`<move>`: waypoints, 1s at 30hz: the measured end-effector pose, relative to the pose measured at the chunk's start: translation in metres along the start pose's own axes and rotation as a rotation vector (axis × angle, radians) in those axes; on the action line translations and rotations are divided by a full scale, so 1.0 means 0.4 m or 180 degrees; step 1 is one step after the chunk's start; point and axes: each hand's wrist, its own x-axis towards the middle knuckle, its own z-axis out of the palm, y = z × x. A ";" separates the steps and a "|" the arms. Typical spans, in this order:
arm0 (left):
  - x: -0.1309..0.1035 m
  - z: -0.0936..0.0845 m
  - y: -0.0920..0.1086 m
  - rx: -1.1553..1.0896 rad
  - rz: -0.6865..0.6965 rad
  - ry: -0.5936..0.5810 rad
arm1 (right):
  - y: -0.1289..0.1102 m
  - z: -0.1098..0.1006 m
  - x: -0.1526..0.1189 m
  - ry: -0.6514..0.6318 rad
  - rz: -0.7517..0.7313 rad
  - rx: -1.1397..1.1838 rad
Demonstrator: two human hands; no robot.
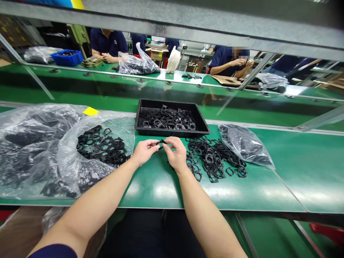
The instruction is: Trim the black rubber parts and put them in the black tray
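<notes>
Just in front of the black tray, my left hand and my right hand meet, both with fingers pinched on a small black plastic part. Fingers cover much of that part, so its full shape is hidden. To the left, flat black parts with round holes spill from the mouth of a clear plastic bag. On the right of my right hand lies a loose pile of black ring-shaped parts. More black parts fill the tray.
A second clear bag of black parts lies at the right on the green table. A yellow slip rests on the left bag. Beyond a metal frame, co-workers sit at another bench with a blue bin and a white fan-like object.
</notes>
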 end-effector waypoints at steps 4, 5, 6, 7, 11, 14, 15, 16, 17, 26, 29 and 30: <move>-0.002 -0.002 -0.005 -0.0005 0.0045 -0.0061 | -0.003 -0.003 0.001 -0.0067 -0.0238 -0.0315; -0.003 -0.001 -0.006 -0.0023 0.0045 -0.0065 | -0.002 -0.004 0.001 -0.0078 -0.0254 -0.0372; -0.004 -0.001 -0.006 -0.0038 0.0042 -0.0074 | -0.001 -0.004 0.001 -0.0079 -0.0267 -0.0406; -0.005 0.000 -0.006 -0.0046 0.0044 -0.0087 | 0.000 -0.004 0.001 -0.0070 -0.0281 -0.0416; -0.008 0.002 -0.006 0.0000 0.0113 -0.0115 | 0.000 -0.006 0.003 -0.0055 -0.0307 -0.0372; -0.008 -0.002 -0.002 0.0216 0.0279 -0.0091 | 0.000 -0.007 0.004 -0.0119 -0.0229 -0.0341; -0.009 -0.004 0.002 0.0358 0.0379 -0.0091 | -0.001 -0.008 0.005 -0.0156 -0.0199 -0.0321; -0.009 -0.006 0.006 0.0522 0.0493 -0.0093 | -0.001 -0.008 0.005 -0.0194 -0.0169 -0.0288; -0.010 -0.008 0.012 0.0688 0.0606 -0.0100 | -0.001 -0.008 0.004 -0.0232 -0.0130 -0.0243; -0.019 -0.014 0.037 0.1328 0.0808 -0.0300 | -0.004 -0.005 -0.001 -0.0203 0.0311 0.0034; -0.016 -0.013 0.034 0.1331 0.0831 -0.0304 | -0.001 0.003 -0.002 -0.0108 0.0681 0.0280; -0.015 -0.013 0.032 0.1331 0.0838 -0.0278 | 0.000 0.006 -0.002 -0.0107 0.0724 0.0307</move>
